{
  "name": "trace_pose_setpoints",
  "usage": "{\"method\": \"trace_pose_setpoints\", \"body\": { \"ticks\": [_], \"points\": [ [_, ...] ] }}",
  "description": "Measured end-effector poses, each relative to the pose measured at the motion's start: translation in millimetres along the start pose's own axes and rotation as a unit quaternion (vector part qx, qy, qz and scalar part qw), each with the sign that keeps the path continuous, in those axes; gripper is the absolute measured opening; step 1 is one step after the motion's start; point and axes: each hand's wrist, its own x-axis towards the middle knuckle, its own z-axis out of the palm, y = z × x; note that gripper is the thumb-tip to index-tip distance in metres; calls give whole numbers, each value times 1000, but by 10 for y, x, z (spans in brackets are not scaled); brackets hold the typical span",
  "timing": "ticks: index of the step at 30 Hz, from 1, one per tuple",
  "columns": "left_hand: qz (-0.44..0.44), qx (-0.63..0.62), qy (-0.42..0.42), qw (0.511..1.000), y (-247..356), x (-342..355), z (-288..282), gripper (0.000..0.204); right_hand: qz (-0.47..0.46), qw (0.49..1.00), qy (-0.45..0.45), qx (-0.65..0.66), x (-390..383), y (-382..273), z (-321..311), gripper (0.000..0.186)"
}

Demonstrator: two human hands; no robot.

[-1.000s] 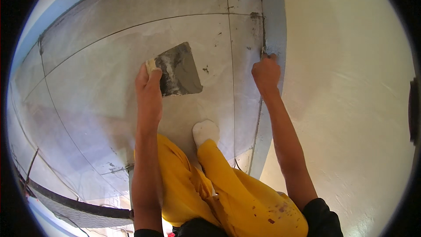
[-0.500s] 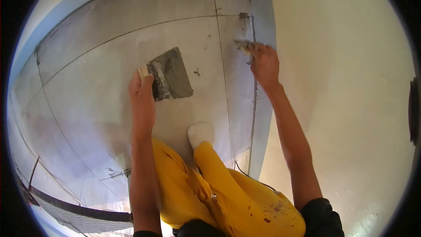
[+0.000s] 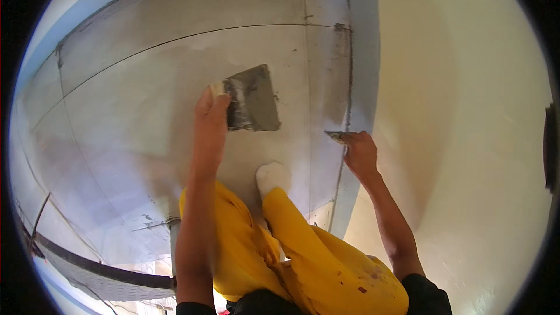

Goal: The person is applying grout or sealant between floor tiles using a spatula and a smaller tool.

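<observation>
Left hand point(image 3: 211, 112) is pinching the pale grip point(image 3: 218, 88) of a wide paste-smeared blade point(image 3: 254, 100), mid-scene over the grey tiles point(image 3: 140, 105). Right hand point(image 3: 361, 150) is curled around a small scraper point(image 3: 335, 136) by the right-hand border strip point(image 3: 364, 64); can't tell if it's touching the tiles.

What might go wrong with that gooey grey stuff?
The grey paste might slide off the wide blade in the left hand onto the floor tiles. The white-covered foot is nearby, so it could get smeared. The small scraper in the right hand might scratch a tile.
</observation>
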Motion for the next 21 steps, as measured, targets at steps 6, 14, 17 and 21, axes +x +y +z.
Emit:
{"method": "trace_pose_setpoints", "body": {
  "ticks": [6,14,17,21],
  "points": [
    [16,155,-76,985,-97,-80,22,34,7,917,188,352,324,-910,-720,29],
    [-111,-192,18,975,95,-129,248,12,-131,973,160,105,561,-750,-448,40],
    [96,-32,31,994,36,-100,204,15,29,889,153,431,471,-777,-500,26],
    [180,-118,67,974,18,-93,236,28,179,560,23,809,453,-991,-538,24]
  ]
}}
